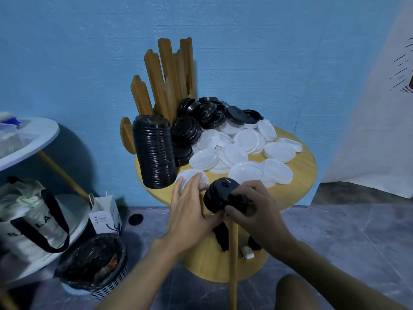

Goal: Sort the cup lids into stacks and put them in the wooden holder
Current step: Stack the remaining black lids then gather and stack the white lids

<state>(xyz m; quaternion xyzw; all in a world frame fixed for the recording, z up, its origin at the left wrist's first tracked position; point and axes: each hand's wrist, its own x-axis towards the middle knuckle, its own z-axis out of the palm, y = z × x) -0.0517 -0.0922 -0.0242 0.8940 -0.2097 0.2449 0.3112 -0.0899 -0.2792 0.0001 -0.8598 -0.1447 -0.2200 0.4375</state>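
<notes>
— Where were our hands just then?
— Close together at the near edge of the round worktop (306, 162), both on a small stack of black lids (223, 195). Our right hand (252, 206) gripped it from the right, fingers curled over it. Our left hand (190, 204) lay against the stack's left side, with its fingers straight and pointing away from us, reaching over the nearest white lid (187, 172).
— And the stack itself?
— It was tilted, its top lid facing up and away from us, at the worktop's near edge. We could not tell whether it touched the wood.
— What of the other lids?
— A tall stack of black lids (154, 153) stood upright at the worktop's left, just in front of the wooden holder (165, 74). The holder's slats rose at the back against the blue wall (67, 52). We could not tell whether that stack sat inside the holder. Loose black lids (207, 115) were heaped to the right of the holder. White lids (241, 153) lay spread and overlapping across the middle and right.
— Anything lower down?
— A single black lid (135, 219) lay on the floor (335, 231), near a paper bag (106, 215), a waste basket (93, 269) and a tote bag (33, 215).
</notes>
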